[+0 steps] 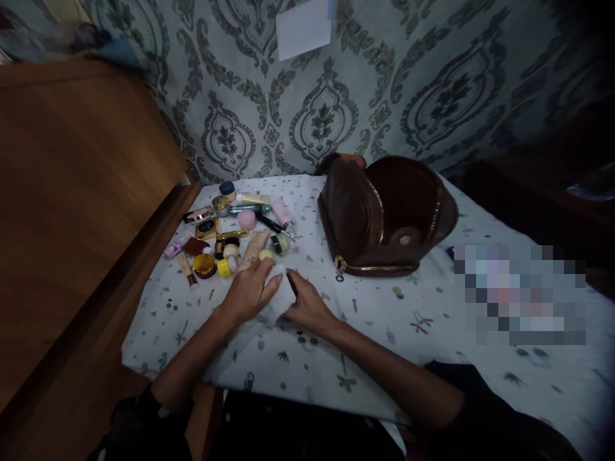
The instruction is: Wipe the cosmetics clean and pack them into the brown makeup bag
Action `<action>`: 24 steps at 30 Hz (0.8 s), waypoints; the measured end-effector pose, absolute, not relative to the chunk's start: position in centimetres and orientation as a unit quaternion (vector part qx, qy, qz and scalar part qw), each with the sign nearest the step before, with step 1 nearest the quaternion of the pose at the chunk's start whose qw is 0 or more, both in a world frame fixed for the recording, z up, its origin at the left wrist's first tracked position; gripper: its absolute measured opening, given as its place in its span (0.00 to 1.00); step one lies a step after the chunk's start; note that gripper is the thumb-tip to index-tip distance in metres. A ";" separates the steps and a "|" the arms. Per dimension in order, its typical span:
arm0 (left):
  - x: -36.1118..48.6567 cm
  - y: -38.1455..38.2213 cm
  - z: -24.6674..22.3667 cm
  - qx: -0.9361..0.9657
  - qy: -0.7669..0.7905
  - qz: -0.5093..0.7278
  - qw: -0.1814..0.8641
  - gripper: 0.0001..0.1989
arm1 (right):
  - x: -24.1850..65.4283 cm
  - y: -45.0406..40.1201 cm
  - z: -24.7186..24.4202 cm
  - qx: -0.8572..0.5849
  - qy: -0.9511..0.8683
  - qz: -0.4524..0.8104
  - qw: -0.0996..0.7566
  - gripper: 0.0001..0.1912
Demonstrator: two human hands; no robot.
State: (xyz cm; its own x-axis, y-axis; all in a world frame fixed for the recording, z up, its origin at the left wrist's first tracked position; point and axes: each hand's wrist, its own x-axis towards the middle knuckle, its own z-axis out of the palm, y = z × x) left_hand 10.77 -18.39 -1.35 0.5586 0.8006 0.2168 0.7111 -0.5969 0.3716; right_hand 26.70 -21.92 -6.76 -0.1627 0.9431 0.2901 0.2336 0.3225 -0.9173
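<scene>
My left hand (247, 293) and my right hand (311, 306) come together over the front of the table, fingers curled around a crumpled white tissue-like piece (277, 296). Something dark shows beside my right fingers, too small to name. Just beyond my left hand lies a beige squeeze tube (256, 246). Close by are a small jar with a dark green lid (280, 243), a yellow-lidded jar (225, 266) and an amber round jar (204, 264). A pink round jar (246, 219), a pink tube (281, 211) and a navy-lidded jar (227, 190) sit farther back.
An unzipped brown leather bag (353, 211) stands at the back right of the table, which has a printed white cover (375, 333). A blurred-out patch (519, 294) covers something on the right. A wooden cabinet (81, 192) borders the left side, and patterned wallpaper (321, 121) rises behind.
</scene>
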 end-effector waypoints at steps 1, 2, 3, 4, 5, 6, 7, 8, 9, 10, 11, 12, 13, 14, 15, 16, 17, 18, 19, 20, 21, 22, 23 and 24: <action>10.9 -18.5 -1.2 0.861 0.453 0.183 0.140 0.14 | 26.7 -21.9 -6.8 -0.450 -0.663 0.371 0.469 0.29; 11.0 -18.6 -1.1 0.848 0.474 0.181 0.152 0.14 | 26.7 -22.0 -6.8 -0.456 -0.663 0.365 0.468 0.30; 11.1 -18.7 -1.2 0.837 0.493 0.179 0.158 0.14 | 26.7 -22.0 -6.9 -0.461 -0.663 0.358 0.469 0.32; 11.1 -18.9 -1.3 0.827 0.508 0.180 0.159 0.14 | 26.7 -22.0 -7.0 -0.464 -0.662 0.351 0.472 0.33; 11.2 -19.0 -1.4 0.819 0.520 0.186 0.156 0.15 | 26.7 -22.0 -7.0 -0.464 -0.662 0.346 0.476 0.34; 11.2 -19.1 -1.7 0.812 0.528 0.198 0.151 0.15 | 26.7 -22.0 -7.0 -0.463 -0.661 0.344 0.481 0.34; 11.2 -19.2 -2.0 0.805 0.534 0.213 0.147 0.16 | 26.7 -22.0 -7.1 -0.460 -0.659 0.344 0.485 0.34; 11.2 -19.3 -2.2 0.798 0.537 0.232 0.145 0.16 | 26.7 -22.0 -7.1 -0.456 -0.658 0.346 0.489 0.34; 11.2 -19.4 -2.5 0.790 0.539 0.252 0.147 0.15 | 26.7 -22.1 -7.0 -0.453 -0.657 0.347 0.493 0.34; 11.2 -19.4 -2.7 0.781 0.539 0.274 0.154 0.15 | 26.7 -22.1 -7.0 -0.450 -0.655 0.347 0.498 0.35; 11.2 -19.4 -2.9 0.773 0.536 0.295 0.169 0.14 | 26.7 -22.1 -6.9 -0.446 -0.655 0.347 0.502 0.36; 11.2 -19.4 -3.0 0.764 0.528 0.318 0.192 0.14 | 26.7 -22.2 -6.8 -0.440 -0.655 0.346 0.507 0.36; 11.3 -19.3 -3.1 0.754 0.517 0.340 0.220 0.14 | 26.7 -22.2 -6.7 -0.435 -0.654 0.347 0.512 0.36; 11.3 -19.2 -3.2 0.744 0.503 0.362 0.249 0.15 | 26.7 -22.2 -6.6 -0.430 -0.652 0.350 0.518 0.36; 11.3 -19.1 -3.2 0.735 0.488 0.380 0.277 0.15 | 26.6 -22.2 -6.6 -0.424 -0.647 0.357 0.523 0.35; 11.3 -18.9 -3.2 0.727 0.473 0.395 0.302 0.16 | 26.5 -22.1 -6.5 -0.419 -0.638 0.370 0.530 0.34; 11.3 -18.8 -3.1 0.721 0.461 0.407 0.320 0.16 | 26.5 -22.1 -6.4 -0.411 -0.624 0.392 0.537 0.34; 11.3 -18.6 -3.0 0.715 0.451 0.418 0.333 0.16 | 26.4 -22.0 -6.3 -0.402 -0.606 0.420 0.543 0.33; 11.2 -18.4 -2.9 0.712 0.443 0.425 0.341 0.16 | 26.3 -22.0 -6.3 -0.391 -0.585 0.456 0.545 0.33; 11.2 -18.3 -2.8 0.707 0.440 0.434 0.343 0.16 | 26.2 -22.0 -6.1 -0.379 -0.558 0.495 0.548 0.33; 11.1 -18.2 -2.7 0.701 0.443 0.442 0.341 0.15 | 26.1 -21.9 -6.0 -0.367 -0.524 0.535 0.552 0.32; 11.0 -18.1 -2.6 0.693 0.451 0.451 0.337 0.15 | 26.1 -21.9 -5.9 -0.355 -0.485 0.572 0.559 0.31; 11.0 -18.1 -2.5 0.684 0.460 0.458 0.333 0.14 | 26.0 -21.9 -5.7 -0.343 -0.444 0.605 0.566 0.30; 10.9 -18.2 -2.5 0.675 0.467 0.464 0.333 0.14 | 26.0 -21.9 -5.5 -0.332 -0.403 0.631 0.573 0.29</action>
State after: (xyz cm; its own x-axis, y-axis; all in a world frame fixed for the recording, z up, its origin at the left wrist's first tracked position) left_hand 10.93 -18.20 -2.52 0.1329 0.9392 0.3167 0.3214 -0.3431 0.8826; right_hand 26.00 -21.90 -5.52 -0.1221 0.9916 0.0423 -0.4561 -0.0182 -0.8897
